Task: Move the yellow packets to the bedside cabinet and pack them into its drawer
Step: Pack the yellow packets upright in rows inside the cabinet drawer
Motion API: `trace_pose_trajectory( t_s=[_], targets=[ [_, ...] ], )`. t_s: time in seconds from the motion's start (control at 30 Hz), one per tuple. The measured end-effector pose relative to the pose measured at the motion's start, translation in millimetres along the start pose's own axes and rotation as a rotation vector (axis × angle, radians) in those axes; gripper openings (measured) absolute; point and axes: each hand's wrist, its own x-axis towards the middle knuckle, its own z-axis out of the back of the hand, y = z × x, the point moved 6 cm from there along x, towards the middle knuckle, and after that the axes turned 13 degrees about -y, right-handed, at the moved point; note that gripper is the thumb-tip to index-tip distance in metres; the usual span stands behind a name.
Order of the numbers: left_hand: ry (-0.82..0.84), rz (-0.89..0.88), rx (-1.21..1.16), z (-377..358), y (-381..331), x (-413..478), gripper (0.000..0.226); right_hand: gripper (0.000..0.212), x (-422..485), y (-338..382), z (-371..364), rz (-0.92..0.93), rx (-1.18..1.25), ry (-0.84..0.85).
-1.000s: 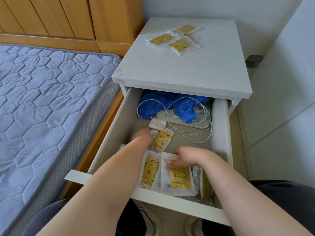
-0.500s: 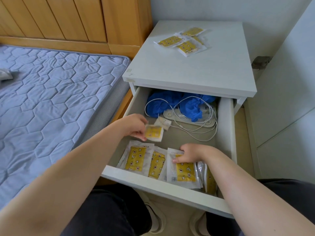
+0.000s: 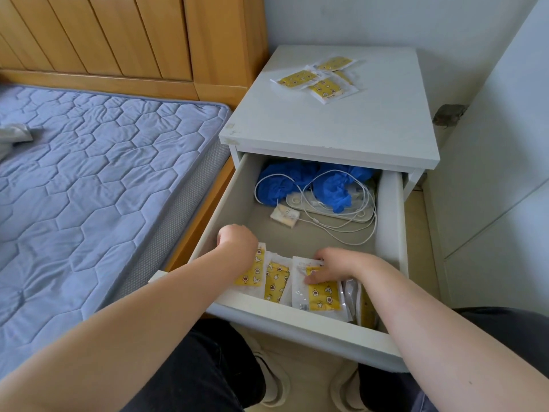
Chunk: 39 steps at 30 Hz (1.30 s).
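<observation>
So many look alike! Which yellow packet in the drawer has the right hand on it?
The third packet from the left in the front row: the right hand holds its top end, while the left hand covers the first packet.

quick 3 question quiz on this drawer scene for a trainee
1. In the drawer, the right hand is on: A a packet, B the cable, C the blue cloth.
2. True or false: the cabinet top is bare.
3. Which hand is nearer the bed?
Key: 1 A; 2 false, packets lie on it; 3 the left hand.
</observation>
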Motion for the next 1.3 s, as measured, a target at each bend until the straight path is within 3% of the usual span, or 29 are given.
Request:
trace_pose_trajectory(
  t_s=[0.1,0.13,0.23,0.47,0.57,0.67,0.87,1.03,1.3],
  targets=[
    [-0.178,-0.053,-0.261,15,-5,20,0.041,0.07,1,-1,-2,-0.017,-0.012,0.034],
    [-0.137,-0.066,-0.393,10,-10,26,0.044,0.073,1,-2,-4,-0.031,-0.015,0.046],
    [0.215,-0.092,-0.615,-19,-31,31,0.06,0.082,0,-4,-13,-0.076,-0.032,0.11],
    [0.263,-0.237,-0.617,-23,-21,24,0.096,0.083,-1,0,-21,-0.067,-0.063,0.187],
    [0.3,-0.288,-0.468,-24,-18,14,0.104,0.085,-4,2,-21,-0.03,-0.196,0.177],
    [0.348,-0.276,-0.463,-26,-18,9,0.111,0.085,-9,8,-25,0.037,-0.362,0.119],
    [0.469,-0.219,-0.603,-34,-13,9,0.111,0.077,-10,-3,-10,0.066,-0.131,0.081],
    [0.449,-0.196,-0.609,-37,-11,8,0.112,0.077,-7,-5,-7,0.078,-0.085,0.08],
    [0.362,-0.244,-0.6,-29,-16,11,0.102,0.054,0,-3,0,0.06,-0.037,-0.038]
  ],
)
